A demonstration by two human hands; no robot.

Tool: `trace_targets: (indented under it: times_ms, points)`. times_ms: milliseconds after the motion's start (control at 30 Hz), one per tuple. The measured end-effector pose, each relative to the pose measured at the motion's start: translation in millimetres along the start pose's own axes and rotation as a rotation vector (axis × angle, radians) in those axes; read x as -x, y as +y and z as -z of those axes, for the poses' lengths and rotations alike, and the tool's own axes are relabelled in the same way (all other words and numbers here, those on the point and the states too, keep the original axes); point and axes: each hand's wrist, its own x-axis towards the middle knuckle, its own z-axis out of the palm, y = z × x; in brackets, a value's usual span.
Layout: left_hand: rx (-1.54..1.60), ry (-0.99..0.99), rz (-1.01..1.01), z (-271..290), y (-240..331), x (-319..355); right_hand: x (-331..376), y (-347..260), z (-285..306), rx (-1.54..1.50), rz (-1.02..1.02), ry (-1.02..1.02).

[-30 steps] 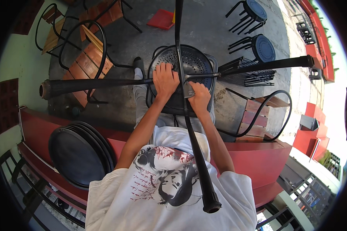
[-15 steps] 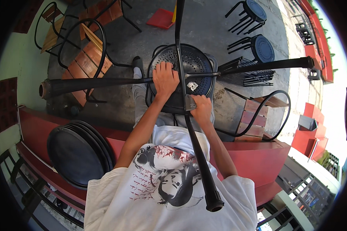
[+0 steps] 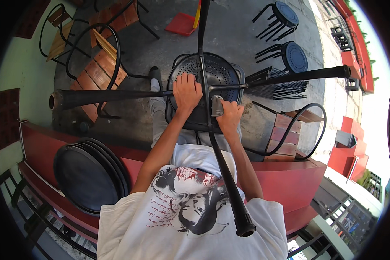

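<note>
At the centre of the frame, an upturned black metal stool (image 3: 212, 82), its round perforated seat facing down and four tubular legs fanning outward: one to the left edge, one to the upper right, one straight up, one down toward the lower middle. On the seat's underside, left hand (image 3: 187, 92) laid flat, fingers spread and pressed against the perforated metal beside the leg joint. Just right of the down-running leg, right hand (image 3: 229, 116) closed around a small grey cloth (image 3: 217, 105), pinched between fingers and thumb and held against the leg near the hub. Below the hands, two bare forearms and a white printed shirt (image 3: 190, 212) filling the lower middle. At lower left, a stack of black round tabletops or trays (image 3: 89, 175) leaning on a red counter (image 3: 290, 182); at least three rims counted, exact number hard to tell. In the upper left, two wooden-slatted chairs with black bent frames (image 3: 104, 60), a third of the same kind at the right (image 3: 290, 134). In the upper right, two more black stools (image 3: 286, 13) standing upright on the grey concrete floor, one above the other (image 3: 292, 56). Near the top middle, one red dustpan (image 3: 182, 24) lying on the floor.
</note>
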Motion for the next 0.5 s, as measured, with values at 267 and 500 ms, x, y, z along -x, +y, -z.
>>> trace_targets:
  times_ms: [267,500]
  points:
    - [-0.005,0.017,0.002,-4,0,-3,9,7,9,-0.035,-0.041,0.075]
    - [0.014,0.036,-0.009,-1,0,-4,3,22,13,0.082,-0.031,0.073]
